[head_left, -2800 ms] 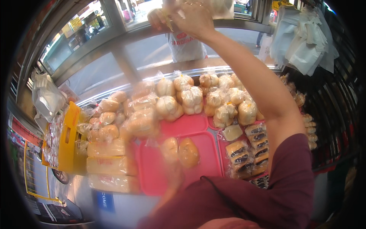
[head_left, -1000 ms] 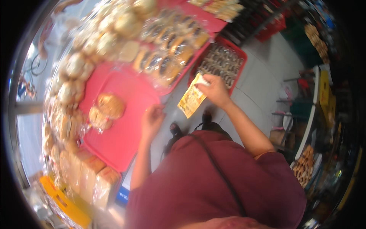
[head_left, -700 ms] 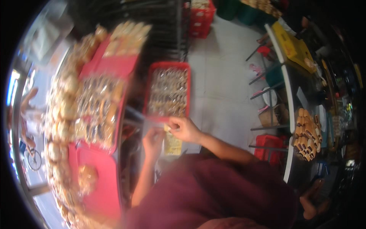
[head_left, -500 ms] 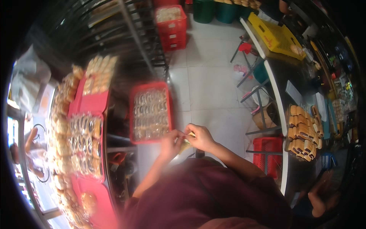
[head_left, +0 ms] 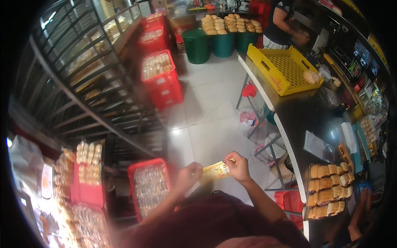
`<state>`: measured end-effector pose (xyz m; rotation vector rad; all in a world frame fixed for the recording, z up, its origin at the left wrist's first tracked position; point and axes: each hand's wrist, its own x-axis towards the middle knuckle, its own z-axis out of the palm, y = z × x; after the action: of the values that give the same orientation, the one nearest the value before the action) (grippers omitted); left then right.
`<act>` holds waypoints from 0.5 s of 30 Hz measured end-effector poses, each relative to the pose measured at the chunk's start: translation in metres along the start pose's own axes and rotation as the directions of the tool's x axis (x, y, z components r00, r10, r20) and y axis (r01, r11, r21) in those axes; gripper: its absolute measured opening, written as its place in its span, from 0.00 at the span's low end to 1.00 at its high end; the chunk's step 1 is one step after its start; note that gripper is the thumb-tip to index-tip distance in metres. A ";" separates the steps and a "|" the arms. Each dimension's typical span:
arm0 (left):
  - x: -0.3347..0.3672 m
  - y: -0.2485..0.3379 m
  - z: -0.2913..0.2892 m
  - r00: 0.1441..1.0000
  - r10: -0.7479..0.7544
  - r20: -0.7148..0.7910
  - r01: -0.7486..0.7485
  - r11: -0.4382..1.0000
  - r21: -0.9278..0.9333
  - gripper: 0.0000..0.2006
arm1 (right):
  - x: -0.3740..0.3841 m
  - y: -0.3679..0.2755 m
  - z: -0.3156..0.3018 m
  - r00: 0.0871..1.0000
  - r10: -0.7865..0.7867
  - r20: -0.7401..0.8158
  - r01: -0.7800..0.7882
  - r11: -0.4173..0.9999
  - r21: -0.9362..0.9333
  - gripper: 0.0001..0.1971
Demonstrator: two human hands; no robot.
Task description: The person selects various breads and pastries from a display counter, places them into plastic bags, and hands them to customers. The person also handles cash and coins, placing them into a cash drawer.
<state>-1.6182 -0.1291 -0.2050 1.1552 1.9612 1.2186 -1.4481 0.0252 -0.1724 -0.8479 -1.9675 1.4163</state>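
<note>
A yellowish printed paper, by its look a banknote (head_left: 215, 170), is stretched out flat between my two hands in front of my body. My left hand (head_left: 189, 176) pinches its left end, the fingers closed. At the other end, my right hand (head_left: 238, 167) grips the upper right corner between thumb and fingers. Below and left of my left hand stands a red crate (head_left: 131, 186) holding rows of wrapped bread.
To the right is a dark table (head_left: 295, 118) with a yellow crate (head_left: 278, 84) and rows of filled buns (head_left: 328, 192). A metal rack (head_left: 89, 105) and stacked red crates (head_left: 166, 89) stand left. Beyond are green bins (head_left: 196, 47); a person (head_left: 282, 20) stands behind the table.
The view has swung up toward the far end of the room. My hands have drawn apart, and the banknote, bunched and mostly hidden before, is now spread open between them.
</note>
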 end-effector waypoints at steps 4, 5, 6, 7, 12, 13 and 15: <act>0.124 0.023 -0.016 0.975 0.223 0.010 -0.222 0.968 0.114 0.04 | 0.104 0.003 -0.013 0.964 -0.262 0.043 0.261 0.900 -0.349 0.06; 0.158 0.032 -0.019 0.955 0.295 0.021 -0.295 0.943 0.152 0.04 | 0.134 -0.007 -0.018 0.912 -0.397 0.104 0.397 0.785 -0.476 0.06; 0.192 0.036 -0.022 0.928 0.367 0.063 -0.372 0.911 0.177 0.04 | 0.163 -0.013 -0.020 0.841 -0.507 0.187 0.512 0.637 -0.576 0.07; 0.225 0.045 -0.026 0.909 0.406 0.091 -0.416 0.886 0.203 0.04 | 0.191 -0.010 -0.022 0.867 -0.459 0.193 0.484 0.687 -0.543 0.06; 0.393 0.078 -0.037 0.857 0.507 0.090 -0.512 0.822 0.250 0.06 | 0.329 0.007 -0.037 0.998 -0.070 -0.004 0.069 0.992 -0.103 0.05; 0.427 0.083 -0.040 0.851 0.521 0.069 -0.520 0.815 0.256 0.07 | 0.360 0.013 -0.041 0.999 -0.017 -0.050 0.014 0.999 -0.051 0.05; 0.491 0.097 -0.044 0.789 0.614 -0.023 -0.564 0.739 0.369 0.11 | 0.427 0.026 -0.054 0.986 0.103 -0.127 -0.097 0.994 0.054 0.05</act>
<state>-1.8507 0.3045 -0.1054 2.0496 2.0328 1.3085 -1.6765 0.3906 -0.1481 -1.0041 -1.8096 1.4207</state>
